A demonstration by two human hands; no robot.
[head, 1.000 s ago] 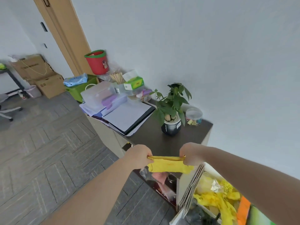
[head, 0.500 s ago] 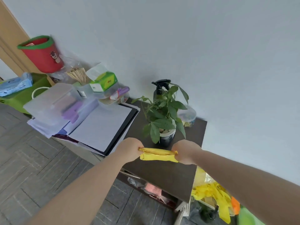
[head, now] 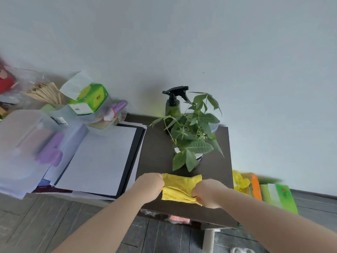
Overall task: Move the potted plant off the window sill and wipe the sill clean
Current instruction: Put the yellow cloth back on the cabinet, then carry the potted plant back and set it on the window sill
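Observation:
A green leafy potted plant in a dark pot stands on a dark brown tabletop against the white wall. No window sill is in view. Just in front of the plant, a yellow cloth lies folded low over the tabletop's front part. My left hand grips its left edge and my right hand grips its right edge, both with fingers closed on the fabric.
A green spray bottle stands behind the plant by the wall. Left of the plant lie a white sheet on a black folder, clear plastic boxes and a green tissue box. Yellow and green packs sit lower right.
I have moved closer to the table and the view has swung right. Both hands brought the cloth down from the air to the tabletop and spread it wider.

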